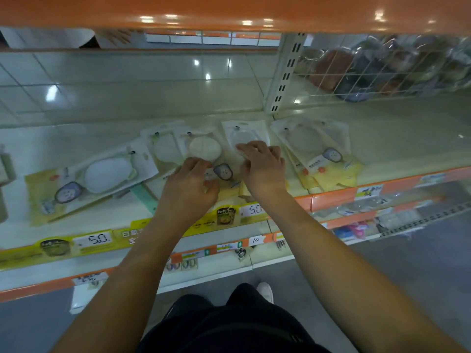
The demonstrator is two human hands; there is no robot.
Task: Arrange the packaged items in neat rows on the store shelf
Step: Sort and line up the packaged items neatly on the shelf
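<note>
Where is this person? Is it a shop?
Most likely a shop, yes. Price tags run along the orange shelf edge, many of the same packaged items lie on the shelf, and more bagged goods sit behind a wire rack. Both hands, left and right, are on the packages.

My left hand (190, 184) and right hand (263, 166) rest side by side on the flat card-backed blister pack with a round pad (205, 149) lying at the middle of the pale metal store shelf (407, 138), with a like pack (244, 135) just behind my right fingers and another (163, 146) overlapped at its left. Farther left on the same shelf a tilted pack (102, 174) lies apart from these, and to the right a fanned pile of overlapping packs (316, 151) sits near the front edge. Behind that pile, past the slotted upright post (285, 75), a wire mesh panel (382, 70) stands before bagged goods (339, 70), while the price label strip (96, 242) runs along the shelf's front lip below my wrists, above lower shelves
</note>
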